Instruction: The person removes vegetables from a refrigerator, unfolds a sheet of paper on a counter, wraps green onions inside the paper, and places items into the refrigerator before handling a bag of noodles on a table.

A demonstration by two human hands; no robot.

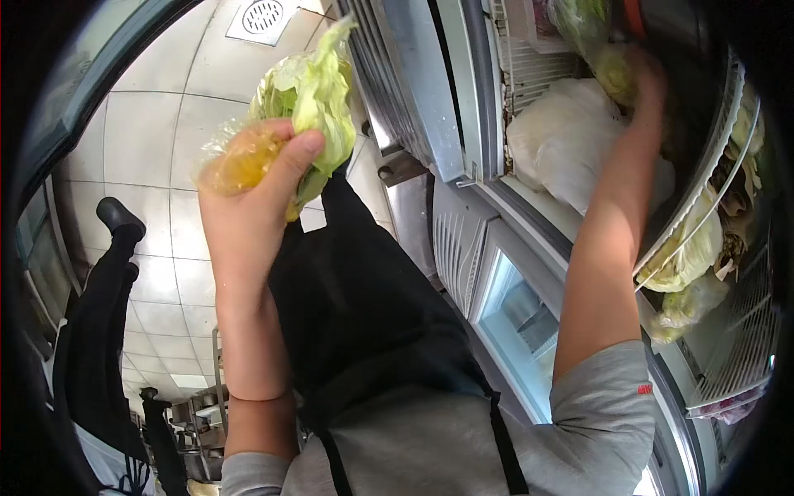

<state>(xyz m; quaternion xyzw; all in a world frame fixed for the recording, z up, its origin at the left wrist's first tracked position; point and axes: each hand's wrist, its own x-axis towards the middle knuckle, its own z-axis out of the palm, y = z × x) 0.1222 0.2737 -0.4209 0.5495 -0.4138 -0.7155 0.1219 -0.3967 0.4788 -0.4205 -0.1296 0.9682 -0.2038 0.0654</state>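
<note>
A: Why are we holding the lettuce [327,107] away from the refrigerator [538,198]?

B: Our left hand [269,182] closes around it and a yellow-tinted plastic bag [240,168] together — probably so our right hand [649,76] is free to reach inside.

A: Are we gripping anything in there?

B: We cannot tell; the fingers are hidden beside a wrapped yellow-green vegetable [615,74]. The white plastic bag [571,136] lies lower down, perhaps bundled to keep its contents together.
</note>
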